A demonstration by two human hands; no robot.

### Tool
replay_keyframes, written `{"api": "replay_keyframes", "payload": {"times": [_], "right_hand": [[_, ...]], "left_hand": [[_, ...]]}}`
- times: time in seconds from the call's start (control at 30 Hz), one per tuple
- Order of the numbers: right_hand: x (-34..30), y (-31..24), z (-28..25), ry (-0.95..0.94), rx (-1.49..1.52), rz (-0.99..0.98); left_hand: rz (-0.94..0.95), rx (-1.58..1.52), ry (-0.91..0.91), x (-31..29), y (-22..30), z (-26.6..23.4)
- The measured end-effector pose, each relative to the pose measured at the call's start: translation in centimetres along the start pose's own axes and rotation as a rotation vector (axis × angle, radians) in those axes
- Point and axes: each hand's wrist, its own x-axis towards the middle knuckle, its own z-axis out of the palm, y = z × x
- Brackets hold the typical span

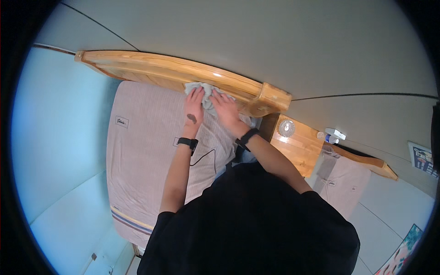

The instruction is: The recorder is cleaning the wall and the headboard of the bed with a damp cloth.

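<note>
Two small rectangular white labels (122, 122) sit on the pale striped fabric mattress (142, 151). A colourful poster (424, 160) hangs on the wall at far right. The crumpled light grey cloth (204, 91) lies against the curved, glossy wooden headboard (183, 68). The left hand (194, 110) and the right hand (224, 109) press flat on it, fingers spread. A small wooden bedside table (300, 144) carries a round glass dish (287, 128).

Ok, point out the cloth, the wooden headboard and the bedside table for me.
cloth (205, 90): head view, bare folds between the two hands.
wooden headboard (151, 64): head view, top rail.
bedside table (300, 149): head view, bare wooden top.
</note>
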Motion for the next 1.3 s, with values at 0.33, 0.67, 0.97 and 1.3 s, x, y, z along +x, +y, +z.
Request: {"api": "replay_keyframes", "payload": {"times": [0.33,0.67,0.97,1.3], "right_hand": [[-6.0,2.4,-3.8,-0.052,-0.099,0.086],[-5.5,1.1,-9.9,-0.197,0.052,0.182],[-3.7,3.7,-17.2,0.352,0.08,0.012],[-10.3,6.5,-22.0,0.399,0.0,0.084]], "left_hand": [[0.006,-0.138,-0.057,-0.9,6.2,3.9],[-0.156,-0.424,-0.125,-1.0,7.5,2.0],[0.101,-0.409,0.137,6.4,13.5,-1.5],[0.269,-0.305,-0.056,7.8,21.1,-1.9]]}}
